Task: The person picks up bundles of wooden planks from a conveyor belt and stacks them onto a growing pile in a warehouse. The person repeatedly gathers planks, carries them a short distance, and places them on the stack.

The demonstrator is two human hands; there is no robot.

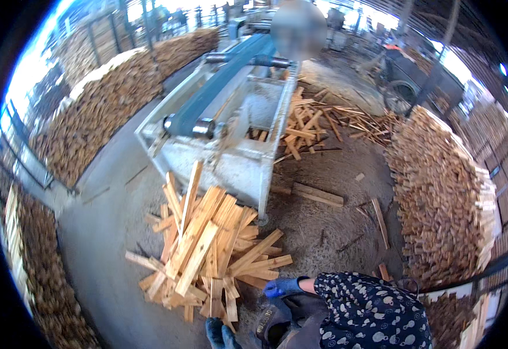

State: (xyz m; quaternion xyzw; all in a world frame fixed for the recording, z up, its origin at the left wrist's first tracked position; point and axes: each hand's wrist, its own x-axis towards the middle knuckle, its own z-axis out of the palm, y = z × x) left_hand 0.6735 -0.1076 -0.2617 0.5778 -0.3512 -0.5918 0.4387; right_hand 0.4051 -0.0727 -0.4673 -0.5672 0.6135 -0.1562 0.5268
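Observation:
At the lower edge, my left hand (220, 334) in a blue-grey glove is closed around the near end of a narrow wooden board (216, 296). The board points away over the pile of loose boards (201, 244) on the floor in front of me. My right hand (283, 287), in a glove with bright blue fingertips, rests near dark cloth with lettering (274, 320), right of the pile. Its fingers look curled together, and no object shows in them. A dark patterned sleeve (370, 308) covers that arm.
Beyond the pile stands a pale metal conveyor frame (219, 160) with a green belt (225, 81). Scrap wood (306, 125) lies to its right. Tall stacks of boards line the left (108, 99) and right (434, 198). A blurred patch hides the conveyor's far end.

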